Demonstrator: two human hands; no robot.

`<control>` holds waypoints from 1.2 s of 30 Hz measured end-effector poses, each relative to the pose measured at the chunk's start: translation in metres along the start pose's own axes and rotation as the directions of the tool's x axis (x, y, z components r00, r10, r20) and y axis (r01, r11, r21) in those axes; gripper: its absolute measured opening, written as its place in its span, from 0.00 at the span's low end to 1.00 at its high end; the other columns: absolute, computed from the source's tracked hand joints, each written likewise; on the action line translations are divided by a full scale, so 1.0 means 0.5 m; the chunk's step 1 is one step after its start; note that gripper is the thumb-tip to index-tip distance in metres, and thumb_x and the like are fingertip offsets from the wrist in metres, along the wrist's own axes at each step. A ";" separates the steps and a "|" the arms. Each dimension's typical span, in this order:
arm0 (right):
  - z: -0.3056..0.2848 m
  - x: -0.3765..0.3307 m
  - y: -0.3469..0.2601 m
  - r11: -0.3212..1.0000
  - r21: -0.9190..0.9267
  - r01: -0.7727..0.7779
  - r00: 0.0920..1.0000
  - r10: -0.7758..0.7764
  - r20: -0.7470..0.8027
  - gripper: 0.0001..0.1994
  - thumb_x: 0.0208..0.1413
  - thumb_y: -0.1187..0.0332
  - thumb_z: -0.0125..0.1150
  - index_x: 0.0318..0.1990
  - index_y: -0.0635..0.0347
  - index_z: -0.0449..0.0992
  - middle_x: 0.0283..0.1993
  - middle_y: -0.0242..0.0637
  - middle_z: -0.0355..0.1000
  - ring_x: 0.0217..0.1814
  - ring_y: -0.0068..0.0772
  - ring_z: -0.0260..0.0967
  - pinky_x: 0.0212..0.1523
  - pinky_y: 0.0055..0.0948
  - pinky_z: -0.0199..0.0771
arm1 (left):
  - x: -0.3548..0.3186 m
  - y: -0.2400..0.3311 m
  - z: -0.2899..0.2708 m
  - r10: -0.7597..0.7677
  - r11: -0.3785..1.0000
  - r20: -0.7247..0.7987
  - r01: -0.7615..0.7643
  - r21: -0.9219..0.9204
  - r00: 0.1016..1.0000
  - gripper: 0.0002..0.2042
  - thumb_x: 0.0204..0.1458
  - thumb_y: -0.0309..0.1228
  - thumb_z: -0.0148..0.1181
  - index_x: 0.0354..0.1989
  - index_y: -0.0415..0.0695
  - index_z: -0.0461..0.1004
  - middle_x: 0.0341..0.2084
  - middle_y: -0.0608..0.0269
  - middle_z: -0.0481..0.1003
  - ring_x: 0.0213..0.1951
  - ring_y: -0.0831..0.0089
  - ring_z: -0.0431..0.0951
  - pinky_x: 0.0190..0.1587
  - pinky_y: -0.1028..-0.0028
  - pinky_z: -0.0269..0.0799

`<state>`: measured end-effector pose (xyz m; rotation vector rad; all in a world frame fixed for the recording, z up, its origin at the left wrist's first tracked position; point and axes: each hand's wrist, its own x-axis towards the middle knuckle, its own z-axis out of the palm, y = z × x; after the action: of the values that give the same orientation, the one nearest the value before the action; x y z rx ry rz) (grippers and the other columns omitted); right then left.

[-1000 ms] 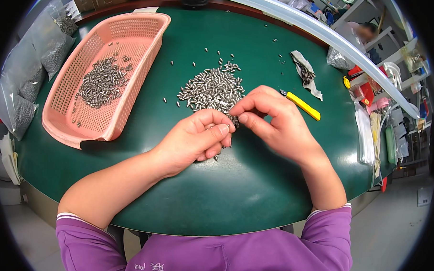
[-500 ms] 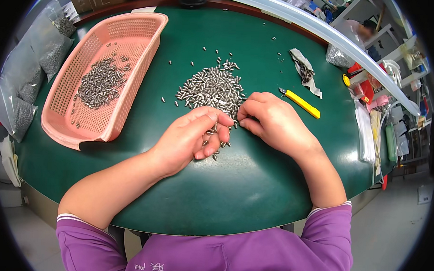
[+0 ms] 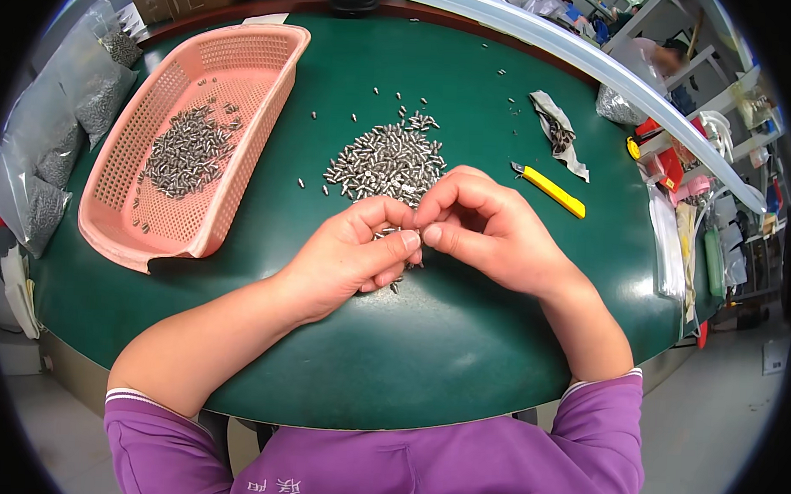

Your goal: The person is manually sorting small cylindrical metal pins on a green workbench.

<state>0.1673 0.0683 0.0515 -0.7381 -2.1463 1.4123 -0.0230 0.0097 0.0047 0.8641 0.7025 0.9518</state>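
Note:
A heap of small metal pins [image 3: 387,161] lies on the green table [image 3: 427,353]. My left hand [image 3: 352,256] and my right hand [image 3: 487,233] meet just below the heap, thumbs and fingertips pinched together around a few pins. Several pins poke out under my left fingers. What exactly sits between the fingertips is hidden. A pink plastic basket [image 3: 242,163] to the left holds more of the same pins [image 3: 185,148].
A yellow utility knife [image 3: 550,190] lies right of the heap, with a crumpled wrapper [image 3: 556,131] behind it. Loose pins are scattered about the table. Clear bags of parts [image 3: 55,139] hang at the left edge. A pale tube [image 3: 593,67] curves along the far rim; cluttered shelves stand at right.
Both hands have drawn together below the heap. The right hand slid left and its fingertips now touch the left thumb.

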 end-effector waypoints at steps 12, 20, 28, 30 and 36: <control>-0.024 0.001 0.015 0.799 -0.601 0.006 0.995 -0.063 -0.073 0.06 0.46 0.71 0.61 0.33 0.59 0.75 0.32 0.39 0.69 0.38 0.42 0.69 0.40 0.36 0.70 | 0.002 -0.001 -0.002 0.034 0.999 0.016 -0.034 -0.024 0.999 0.09 0.62 0.32 0.44 0.43 0.41 0.68 0.29 0.63 0.71 0.20 0.84 0.62 0.19 0.85 0.55; -0.006 -0.004 0.016 0.730 -0.683 -0.027 0.997 -0.033 -0.074 0.07 0.44 0.72 0.64 0.31 0.62 0.73 0.30 0.38 0.69 0.35 0.37 0.69 0.36 0.33 0.70 | 0.003 0.003 -0.002 0.032 0.995 0.000 -0.032 -0.090 0.999 0.11 0.61 0.32 0.42 0.43 0.40 0.68 0.29 0.63 0.71 0.21 0.83 0.64 0.21 0.83 0.58; -0.012 -0.007 0.022 0.674 -0.737 -0.051 0.998 0.010 -0.060 0.05 0.46 0.73 0.61 0.31 0.61 0.73 0.29 0.40 0.70 0.36 0.39 0.70 0.37 0.34 0.70 | 0.004 0.002 0.000 0.020 0.997 -0.016 -0.021 -0.079 1.000 0.10 0.61 0.33 0.44 0.42 0.41 0.68 0.29 0.64 0.71 0.21 0.84 0.64 0.20 0.84 0.57; -0.012 -0.006 0.015 0.657 -0.753 -0.025 1.000 0.003 -0.030 0.06 0.45 0.74 0.61 0.32 0.62 0.73 0.30 0.39 0.70 0.36 0.39 0.70 0.36 0.34 0.70 | 0.004 0.002 -0.001 0.015 0.997 -0.021 -0.017 -0.073 1.000 0.09 0.60 0.33 0.45 0.41 0.41 0.68 0.29 0.64 0.71 0.20 0.84 0.64 0.19 0.84 0.57; 0.001 -0.001 -0.019 0.772 -0.611 0.175 0.968 -0.249 -0.038 0.06 0.46 0.74 0.61 0.32 0.60 0.72 0.32 0.36 0.69 0.37 0.40 0.68 0.39 0.34 0.69 | 0.001 0.003 0.001 0.012 0.999 -0.012 -0.012 -0.039 1.000 0.08 0.60 0.32 0.49 0.42 0.42 0.66 0.28 0.67 0.70 0.20 0.86 0.63 0.20 0.85 0.56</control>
<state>0.1656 0.0645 0.0601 -0.7356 -2.5064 0.5270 -0.0230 0.0104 0.0060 0.8302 0.6875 0.9789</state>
